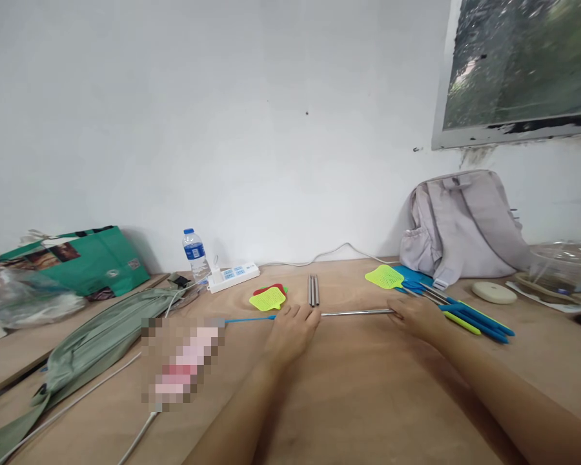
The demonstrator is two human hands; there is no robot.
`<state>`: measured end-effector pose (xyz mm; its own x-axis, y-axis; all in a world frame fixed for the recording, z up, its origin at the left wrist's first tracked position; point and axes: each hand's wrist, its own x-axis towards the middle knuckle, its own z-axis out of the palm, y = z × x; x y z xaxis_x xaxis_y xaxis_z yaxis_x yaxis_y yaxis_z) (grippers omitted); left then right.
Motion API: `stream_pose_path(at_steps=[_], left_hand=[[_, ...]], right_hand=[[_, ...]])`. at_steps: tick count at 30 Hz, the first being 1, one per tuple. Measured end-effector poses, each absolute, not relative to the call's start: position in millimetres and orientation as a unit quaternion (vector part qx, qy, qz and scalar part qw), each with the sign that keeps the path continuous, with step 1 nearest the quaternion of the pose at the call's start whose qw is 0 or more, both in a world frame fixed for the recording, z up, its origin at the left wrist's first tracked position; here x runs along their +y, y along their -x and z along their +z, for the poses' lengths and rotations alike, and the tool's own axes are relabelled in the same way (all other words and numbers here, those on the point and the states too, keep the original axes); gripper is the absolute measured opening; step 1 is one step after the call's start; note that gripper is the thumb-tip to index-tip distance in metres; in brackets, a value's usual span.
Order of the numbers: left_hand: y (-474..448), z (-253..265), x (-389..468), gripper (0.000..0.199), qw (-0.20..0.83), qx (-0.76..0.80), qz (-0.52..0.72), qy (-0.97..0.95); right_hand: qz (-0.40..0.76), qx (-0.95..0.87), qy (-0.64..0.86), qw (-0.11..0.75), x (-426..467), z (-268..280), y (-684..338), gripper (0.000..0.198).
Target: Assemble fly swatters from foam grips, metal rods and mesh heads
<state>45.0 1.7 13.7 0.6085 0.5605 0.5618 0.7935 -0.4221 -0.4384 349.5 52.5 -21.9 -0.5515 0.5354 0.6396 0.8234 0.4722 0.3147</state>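
Note:
A thin shiny metal rod (pixel 356 313) runs level between my two hands, low over the wooden table. My left hand (pixel 296 329) is closed around its left part, where a slim blue piece (pixel 249 319) sticks out to the left. The fingers of my right hand (pixel 411 318) grip the other end. Just beyond my left hand are several short metal rods (pixel 314 290) side by side and a yellow-green fly swatter head (pixel 268 298) over a red one (pixel 277 287). Behind my right hand is another yellow-green swatter head (pixel 384 276); blue and yellow-green handles (pixel 484 323) lie beside that wrist.
A blurred-out pink item (pixel 188 361) with a cable lies left, near a green-grey strap bag (pixel 101 342). Along the wall stand a green bag (pixel 87 261), a water bottle (pixel 194 248), a power strip (pixel 233 276) and a backpack (pixel 465 226). A round white object (pixel 494 292) lies right.

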Motion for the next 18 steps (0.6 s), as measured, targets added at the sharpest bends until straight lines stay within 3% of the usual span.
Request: stream_pose_path(at_steps=[9,18], left_hand=[[-3.0,22.2,10.9,0.016,0.454,-0.371,-0.189,0.787],[44.5,31.1,11.2,0.021,0.456,-0.389,-0.196,0.776]], right_hand=[[-0.397,-0.786,0.391,0.268,54.9,-12.9,-375.6,0.025],[-0.416,-0.747,0.444,0.269,58.1,-14.7,-413.7,0.026]])
